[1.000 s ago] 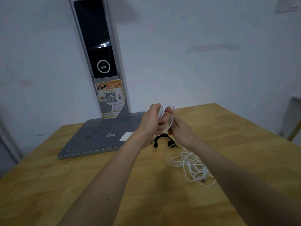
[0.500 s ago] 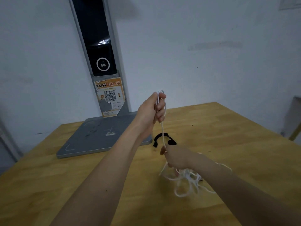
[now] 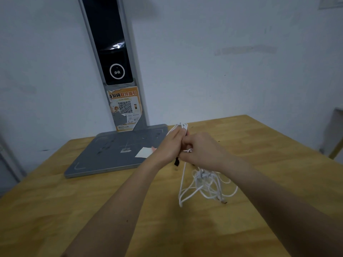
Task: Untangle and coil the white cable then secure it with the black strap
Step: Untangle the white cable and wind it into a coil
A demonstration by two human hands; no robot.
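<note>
My left hand [image 3: 169,145] holds a small bundle of white cable [image 3: 201,184] loops, whose tops stick out above its fingers. My right hand [image 3: 199,151] sits right against it, pinching a strand of the same cable near the knuckles. The rest of the cable hangs from both hands into a tangled heap on the wooden table [image 3: 55,210], under my right forearm. Only a short end of the black strap [image 3: 176,161] shows on the table below my hands; the rest is hidden behind them.
A grey flat base plate [image 3: 111,156] with a tall post [image 3: 113,52] carrying a dark screen and an orange QR sticker stands at the table's back left, against the wall. A white paper slip [image 3: 143,152] lies on the plate near my left hand.
Half a second ago my hands were apart, the left raised and the right low at the heap, a strand taut between them. Now the right hand has come up to meet the lowered left hand.
</note>
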